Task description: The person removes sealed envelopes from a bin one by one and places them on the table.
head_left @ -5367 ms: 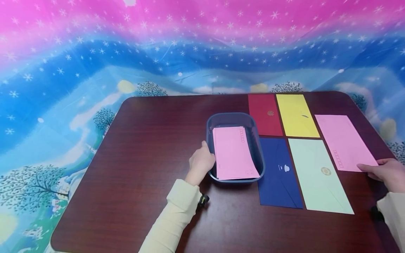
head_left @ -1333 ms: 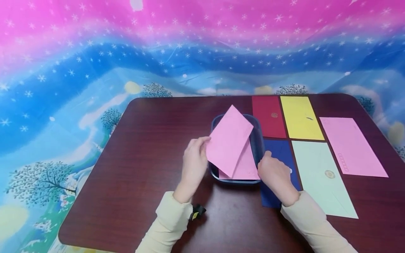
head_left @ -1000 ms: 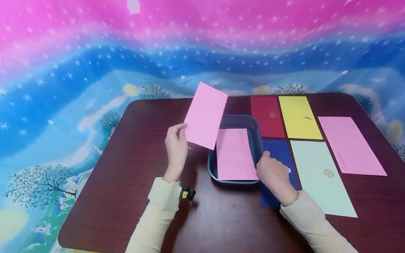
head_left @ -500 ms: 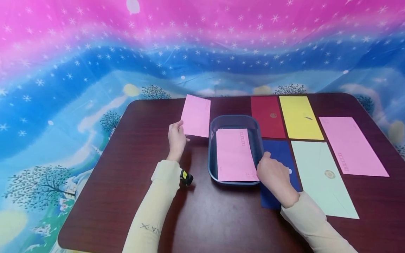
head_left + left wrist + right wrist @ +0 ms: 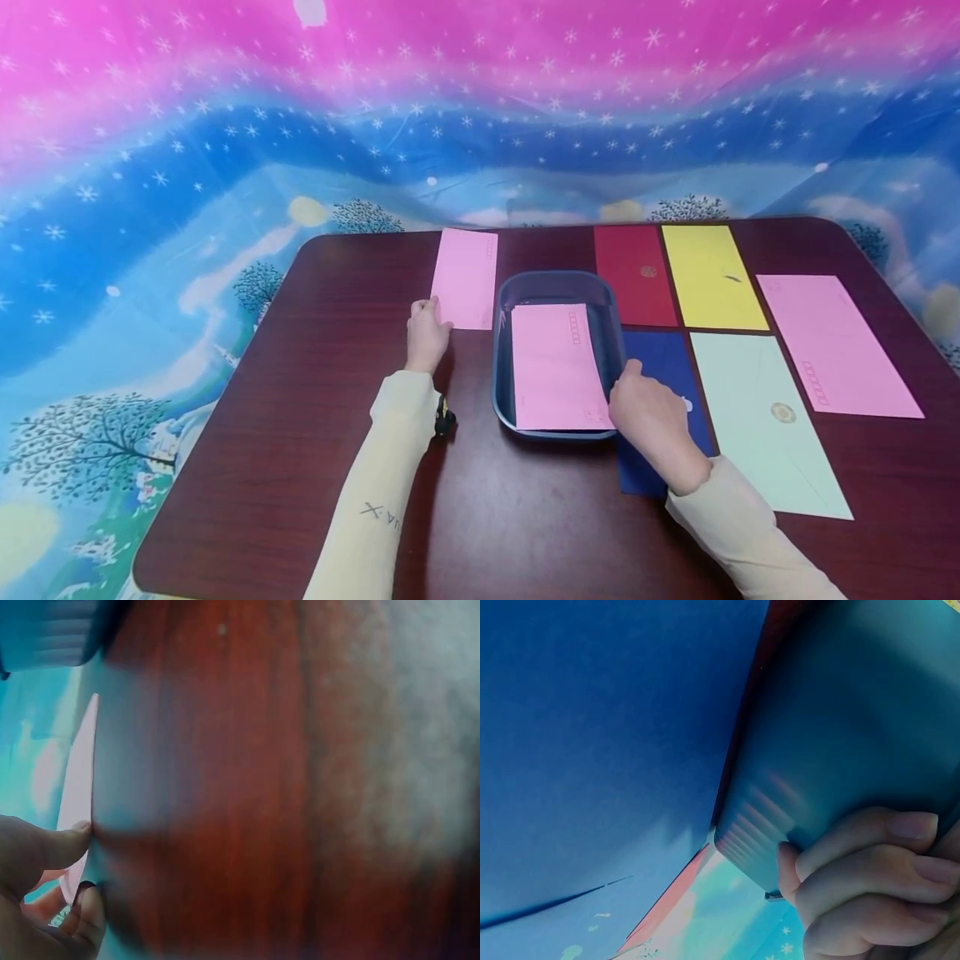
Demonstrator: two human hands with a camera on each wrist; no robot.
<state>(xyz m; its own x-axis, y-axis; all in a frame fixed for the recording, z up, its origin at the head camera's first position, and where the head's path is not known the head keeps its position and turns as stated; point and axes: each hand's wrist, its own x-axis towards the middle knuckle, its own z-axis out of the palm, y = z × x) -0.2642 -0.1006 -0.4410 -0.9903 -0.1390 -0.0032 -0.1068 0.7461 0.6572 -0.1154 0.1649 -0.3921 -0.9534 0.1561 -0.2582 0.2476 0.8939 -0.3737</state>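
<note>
A pink envelope point(image 5: 467, 279) lies near the table's far edge, just left of the dark blue bin point(image 5: 555, 283). My left hand point(image 5: 428, 335) pinches its near-left corner; thumb point(image 5: 69, 844) and fingers sit on either side of the paper in the left wrist view. Inside the bin rests a stack of pink envelopes point(image 5: 558, 367) with printed postcode boxes. My right hand point(image 5: 648, 417) grips the bin's right rim, its fingers point(image 5: 877, 859) curled against the outer wall in the right wrist view. That hand and forearm cover part of a navy envelope point(image 5: 652, 358).
Right of the bin, a red envelope point(image 5: 633, 275) and a yellow envelope point(image 5: 712, 275) lie behind the navy one and a pale green envelope point(image 5: 757, 417). A second single pink envelope point(image 5: 840, 342) lies far right. A patterned cloth point(image 5: 480, 108) hangs behind the wooden table point(image 5: 300, 400).
Earlier my right hand let go of the far-right pink envelope and took the bin's rim. My left hand let go of the bin, lifted another pink envelope out and lowered it left of the bin.
</note>
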